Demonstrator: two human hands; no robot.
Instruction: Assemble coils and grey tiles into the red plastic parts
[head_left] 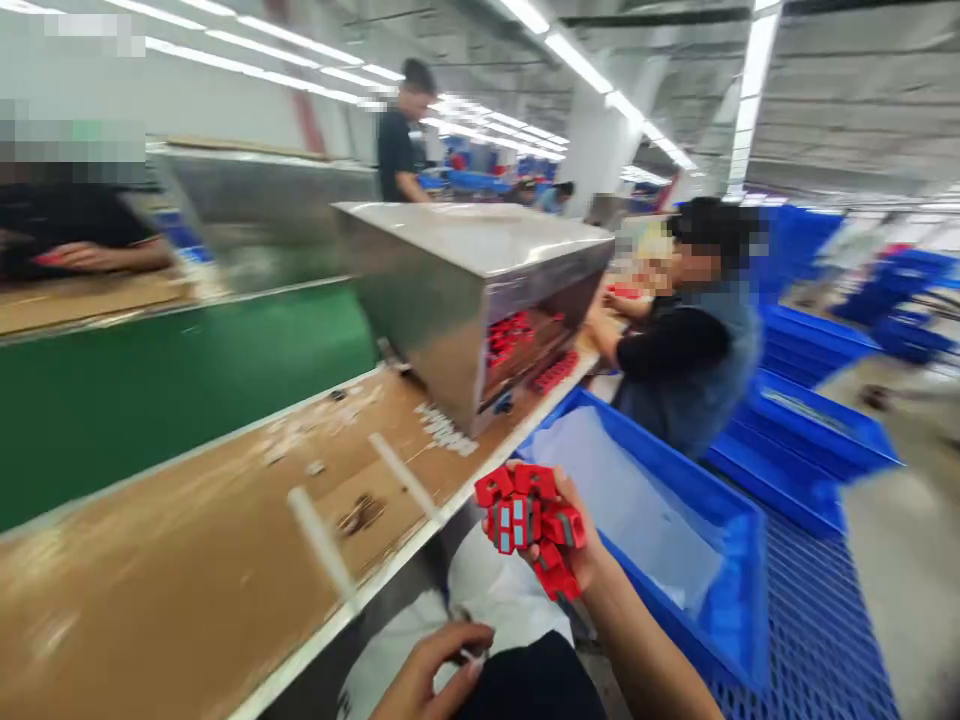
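Observation:
In the head view, my right hand (589, 555) is cupped palm-up around a handful of red plastic toy parts (536, 520). Several pieces are piled there, some with grey sections and light-blue window-like panels. Low in the picture, my left hand (439, 668) is above my lap with thumb and fingers curled together. Something small and pale shows at its fingertips, too small to name. Beyond my right hand is a blue bin (739, 560) lined with white sheeting (622, 490).
A metal box-shaped hood (420, 320) containing red parts (510, 338) stands on the brown worktable (187, 580). White strips (322, 545) and scraps lie there, beside a green conveyor belt (187, 370). A co-worker (675, 340) sits at right, near stacked blue bins (810, 420).

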